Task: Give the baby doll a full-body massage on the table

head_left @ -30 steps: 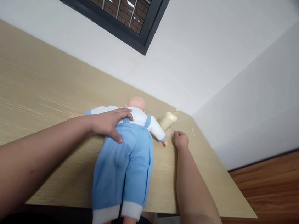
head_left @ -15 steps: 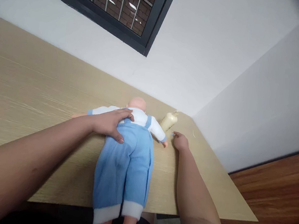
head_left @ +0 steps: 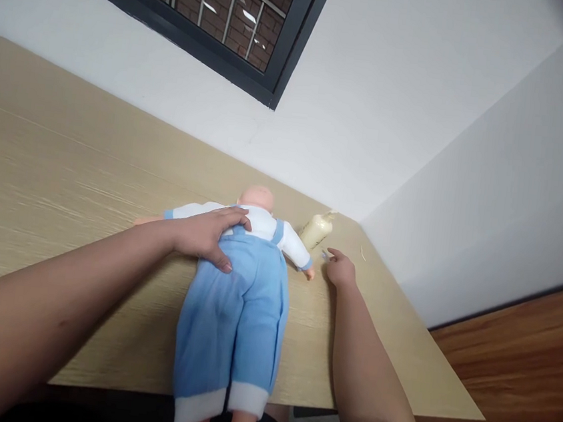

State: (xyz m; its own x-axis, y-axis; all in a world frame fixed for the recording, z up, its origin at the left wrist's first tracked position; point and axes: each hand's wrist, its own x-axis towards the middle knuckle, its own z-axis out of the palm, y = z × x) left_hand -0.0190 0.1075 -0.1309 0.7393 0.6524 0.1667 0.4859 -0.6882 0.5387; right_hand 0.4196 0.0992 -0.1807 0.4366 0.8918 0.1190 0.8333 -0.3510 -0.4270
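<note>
A baby doll (head_left: 262, 296) in a white top and blue overalls with white cuffs lies stretched out on the wooden table, arms spread and face not visible. My left hand (head_left: 209, 233) rests across its upper body, fingers spread over the white cloth and the blue waist. To the doll's right, my right hand (head_left: 340, 268) is low over the table with its fingers curled and the index finger forward. A small pale, see-through thing (head_left: 325, 255) shows at its fingertips, too small to name. Just beyond stands a cream-coloured bottle (head_left: 317, 231), partly behind the doll's sleeve.
A thin pale strip (head_left: 363, 254) lies on the table (head_left: 91, 151) right of my right hand. White walls (head_left: 352, 111) rise behind, with a dark-framed window (head_left: 269, 89) above. Brown wood panelling (head_left: 522, 357) stands beyond the table's right edge. The doll's legs overhang the front edge.
My right index finger lifts slightly off the small pale thing. My left hand stays on the doll, and the doll and bottle keep their places.
</note>
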